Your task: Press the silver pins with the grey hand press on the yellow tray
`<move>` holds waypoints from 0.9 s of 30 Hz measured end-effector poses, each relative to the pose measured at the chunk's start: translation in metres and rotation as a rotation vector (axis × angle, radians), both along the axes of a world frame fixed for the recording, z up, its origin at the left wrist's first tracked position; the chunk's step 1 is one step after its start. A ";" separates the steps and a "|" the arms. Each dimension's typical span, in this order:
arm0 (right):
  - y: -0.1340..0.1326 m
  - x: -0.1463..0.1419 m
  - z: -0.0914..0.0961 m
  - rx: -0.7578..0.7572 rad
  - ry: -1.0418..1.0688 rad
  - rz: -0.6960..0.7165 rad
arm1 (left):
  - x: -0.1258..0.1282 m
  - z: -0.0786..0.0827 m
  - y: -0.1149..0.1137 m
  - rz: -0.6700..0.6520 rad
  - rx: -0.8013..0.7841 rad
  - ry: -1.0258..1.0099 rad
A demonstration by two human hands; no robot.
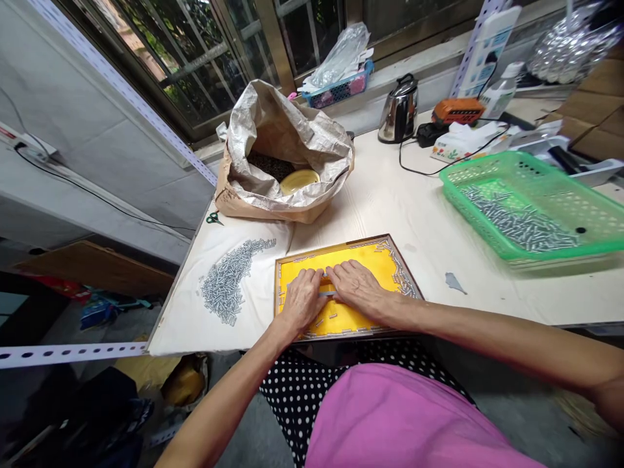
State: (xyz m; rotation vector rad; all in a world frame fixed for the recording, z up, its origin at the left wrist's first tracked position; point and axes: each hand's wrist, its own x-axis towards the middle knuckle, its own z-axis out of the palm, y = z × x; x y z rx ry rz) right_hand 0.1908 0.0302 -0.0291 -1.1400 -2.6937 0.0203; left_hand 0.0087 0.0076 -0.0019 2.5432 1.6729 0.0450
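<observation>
A shallow tray [385, 250] with a yellow bottom and a dark rim lies at the table's front edge. Over its middle, my left hand [303, 300] and my right hand [359, 289] meet, fingers curled and fingertips close together. Between the thumbs shows a thin grey rod [327, 294]; its ends are hidden by the fingers. Small metal springs or pins [403, 279] line the tray's right side, with a few loose ones near its front. Left of the tray a pile of similar small silver pieces [227, 279] is spread on the tabletop.
Behind the tray stands an open woven sack [287, 205] with dark bits and a yellow dish [299, 181] inside. Green scissors [213, 218] lie beside it. To the right are a green basket [487, 244] of metal pieces, a kettle [398, 110] and a grey scrap [455, 283].
</observation>
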 end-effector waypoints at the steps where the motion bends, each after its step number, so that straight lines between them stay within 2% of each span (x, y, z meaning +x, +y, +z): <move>1: 0.003 0.000 0.000 -0.009 -0.012 0.021 | 0.001 0.000 0.001 0.003 -0.002 0.009; 6: 0.015 0.005 -0.002 -0.092 -0.011 0.120 | 0.007 -0.004 0.009 0.025 -0.057 0.004; 11: 0.023 0.018 -0.006 -0.105 0.085 0.076 | 0.007 -0.012 0.014 0.025 -0.039 -0.082; 15: 0.030 0.032 -0.011 -0.155 0.131 0.018 | 0.006 -0.018 0.010 -0.142 0.059 -0.151; 18: 0.041 0.039 -0.018 -0.183 0.122 -0.037 | 0.007 -0.020 0.006 -0.285 0.084 -0.121; 22: 0.062 0.046 -0.030 -0.105 0.148 -0.078 | 0.013 -0.012 0.002 -0.407 0.069 -0.028; 25: 0.078 0.053 -0.034 -0.059 0.194 -0.027 | 0.015 0.001 0.003 -0.415 0.128 -0.021; 27: 0.085 0.061 -0.034 -0.042 0.234 0.001 | 0.010 0.012 0.004 -0.416 0.205 -0.090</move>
